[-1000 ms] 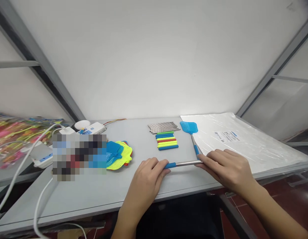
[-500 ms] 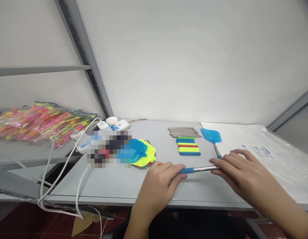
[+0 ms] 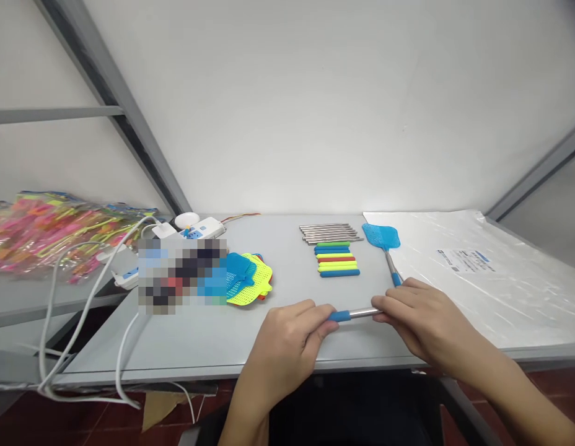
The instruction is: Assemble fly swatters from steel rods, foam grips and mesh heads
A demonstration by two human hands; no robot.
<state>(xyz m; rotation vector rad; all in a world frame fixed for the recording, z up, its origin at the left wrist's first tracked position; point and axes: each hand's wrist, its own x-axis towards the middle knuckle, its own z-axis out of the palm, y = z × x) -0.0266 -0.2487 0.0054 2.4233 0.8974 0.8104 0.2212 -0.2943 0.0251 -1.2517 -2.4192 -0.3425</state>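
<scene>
Steel tube (image 3: 357, 314) with a blue foam sleeve (image 3: 339, 316) on one end lies crosswise in front of me, held between my two hands. My left hand (image 3: 282, 347) is closed round the sleeve and my right hand (image 3: 427, 325) round the bare metal, with only a short stretch of tube showing between them. Holding it from both ends like this keeps the tube level and lets each hand pull against the other. Just beyond my right hand, a fly swatter (image 3: 381, 236) with a blue mesh head lies on the desk (image 3: 176, 347), its blue-tipped handle almost at my knuckles. Straight ahead, loose steel tubes (image 3: 331, 233) sit in a tight row, with coloured foam sleeves (image 3: 336, 260) nearer me — all laid parallel, so each piece can be picked out singly. Left of my left hand, plastic swatter heads (image 3: 249, 279) overlap in a pile. Past my right hand, a plastic-wrapped stack of white sheets (image 3: 455, 291) covers the desk's end.
</scene>
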